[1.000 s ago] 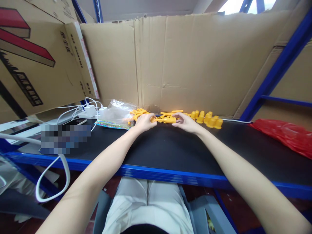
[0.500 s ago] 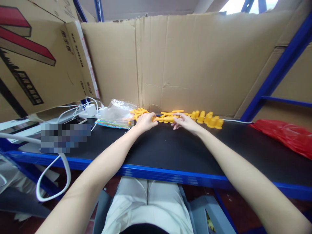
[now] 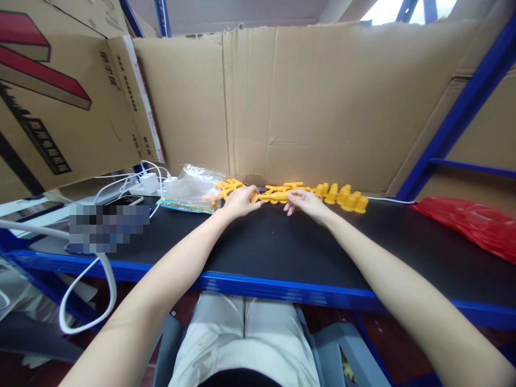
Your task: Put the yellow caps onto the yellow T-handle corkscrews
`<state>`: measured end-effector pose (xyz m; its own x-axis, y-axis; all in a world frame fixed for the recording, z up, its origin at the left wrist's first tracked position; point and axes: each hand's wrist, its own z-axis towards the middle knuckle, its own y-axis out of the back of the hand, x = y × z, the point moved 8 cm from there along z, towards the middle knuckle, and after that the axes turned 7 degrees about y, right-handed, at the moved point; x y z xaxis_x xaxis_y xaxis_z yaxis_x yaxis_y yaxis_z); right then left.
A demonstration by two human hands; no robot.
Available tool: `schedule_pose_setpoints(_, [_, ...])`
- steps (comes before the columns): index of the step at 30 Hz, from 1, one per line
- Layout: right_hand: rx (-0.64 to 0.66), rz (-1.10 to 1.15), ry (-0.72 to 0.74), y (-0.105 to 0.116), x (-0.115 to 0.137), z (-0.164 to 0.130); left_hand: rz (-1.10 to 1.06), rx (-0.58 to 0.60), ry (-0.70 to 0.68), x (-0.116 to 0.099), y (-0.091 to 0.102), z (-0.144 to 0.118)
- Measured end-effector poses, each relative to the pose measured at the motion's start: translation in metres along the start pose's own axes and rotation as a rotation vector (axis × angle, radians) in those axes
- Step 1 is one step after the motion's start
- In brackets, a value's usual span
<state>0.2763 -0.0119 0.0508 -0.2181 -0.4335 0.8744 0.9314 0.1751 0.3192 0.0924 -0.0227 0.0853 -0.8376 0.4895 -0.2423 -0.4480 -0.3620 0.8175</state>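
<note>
Yellow plastic sticks [image 3: 278, 193] at twelve o'clock on the surface [image 3: 282, 242]: left hand [image 3: 241, 202] pinches one end, right hand [image 3: 305, 203] rests open-fingered beside them.

The black shelf board [image 3: 282, 252] with a blue front edge carries everything, and a row of yellow plastic parts [image 3: 282, 192] lies along its back edge against the cardboard wall. Left of the yellow parts, just beside them, lies a clear plastic bag [image 3: 193, 188], and further left are white chargers [image 3: 151, 183] with white cables [image 3: 121, 185] and a phone [image 3: 128, 201]. Right of the yellow parts a thin white wire [image 3: 389, 200] runs along the back edge, and well apart on that side lies a red plastic bag [image 3: 467, 220].
</note>
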Motion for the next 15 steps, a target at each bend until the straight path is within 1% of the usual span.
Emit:
schedule_pose_setpoints(2, [-0.006, 0.026, -0.015, 0.0011, -0.0017, 0.0002, -0.001, 0.007, 0.003, 0.0008, -0.0007, 0.0001])
schedule_pose_setpoints(8, [0.044, 0.089, -0.001, -0.0004, -0.0012, -0.0007, 0.0, -0.008, -0.009, 0.0029, -0.0017, 0.0002])
schedule_pose_setpoints(15, [-0.005, 0.088, -0.03, 0.0005, 0.0017, -0.0037, -0.006, -0.044, -0.025, 0.0016, -0.0011, 0.0006])
